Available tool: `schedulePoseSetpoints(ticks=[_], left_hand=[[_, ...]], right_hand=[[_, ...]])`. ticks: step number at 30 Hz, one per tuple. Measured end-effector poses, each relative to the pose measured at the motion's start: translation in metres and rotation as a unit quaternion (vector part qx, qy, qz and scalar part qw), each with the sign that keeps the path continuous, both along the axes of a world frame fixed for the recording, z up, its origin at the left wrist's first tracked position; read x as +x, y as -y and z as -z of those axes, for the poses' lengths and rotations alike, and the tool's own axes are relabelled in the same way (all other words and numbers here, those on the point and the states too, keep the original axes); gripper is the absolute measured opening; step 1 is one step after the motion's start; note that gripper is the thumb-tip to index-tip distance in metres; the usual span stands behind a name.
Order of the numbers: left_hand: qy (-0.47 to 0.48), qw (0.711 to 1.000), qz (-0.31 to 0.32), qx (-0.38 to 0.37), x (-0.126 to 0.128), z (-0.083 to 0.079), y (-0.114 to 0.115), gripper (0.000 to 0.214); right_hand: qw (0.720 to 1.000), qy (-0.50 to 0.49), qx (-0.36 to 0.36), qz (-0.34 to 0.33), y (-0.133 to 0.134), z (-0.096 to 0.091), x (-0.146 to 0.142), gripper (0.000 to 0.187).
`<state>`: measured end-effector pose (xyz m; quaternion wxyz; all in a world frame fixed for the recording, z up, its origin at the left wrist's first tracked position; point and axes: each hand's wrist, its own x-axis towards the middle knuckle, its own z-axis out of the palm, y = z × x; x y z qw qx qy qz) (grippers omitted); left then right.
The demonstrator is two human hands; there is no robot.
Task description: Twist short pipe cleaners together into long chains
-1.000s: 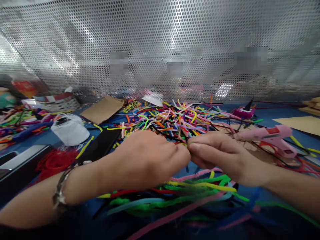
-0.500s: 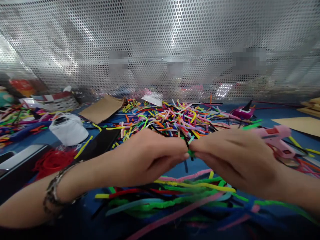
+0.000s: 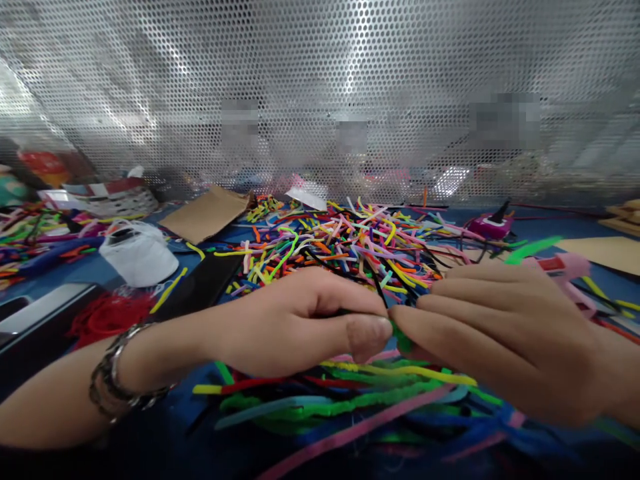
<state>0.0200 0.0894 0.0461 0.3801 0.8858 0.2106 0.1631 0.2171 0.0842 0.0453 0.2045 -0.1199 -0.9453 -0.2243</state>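
Note:
My left hand (image 3: 295,323) and my right hand (image 3: 505,333) meet fingertip to fingertip low in the middle of the view. Both pinch the same green pipe cleaner (image 3: 400,337), whose far end sticks out past my right hand, up and to the right. A black pipe cleaner piece (image 3: 377,290) rises just above the pinch. Below the hands lie long green, yellow, red and pink pipe cleaners (image 3: 350,400) on the blue table (image 3: 530,223). Behind them spreads a big pile of short coloured pieces (image 3: 345,243). A metal bracelet (image 3: 113,383) circles my left wrist.
A pink glue gun (image 3: 565,270) lies at the right, partly behind my right hand. A small purple glue gun (image 3: 487,223) stands further back. A white spool (image 3: 137,253), red cord (image 3: 107,317), brown cardboard (image 3: 207,213) and a perforated metal screen (image 3: 320,80) fill the left and back.
Both hands have come nearer to the camera and lower. My right hand has turned so its fingers lie flatter, and the green pipe cleaner's end now shows past it.

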Motion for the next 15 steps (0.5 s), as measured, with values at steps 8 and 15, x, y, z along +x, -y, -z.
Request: schedulePoseSetpoints(ticks=[8, 15], left_hand=[[-0.004, 0.782, -0.045, 0.622, 0.0, 0.011, 0.008, 0.024], [-0.005, 0.947, -0.059, 0.315, 0.001, 0.009, -0.004, 0.028]], right_hand=[[0.889, -0.153, -0.431, 0.018, 0.005, 0.013, -0.012, 0.034], [0.993, -0.115, -0.003, 0.015, -0.014, 0.01, 0.002, 0.012]])
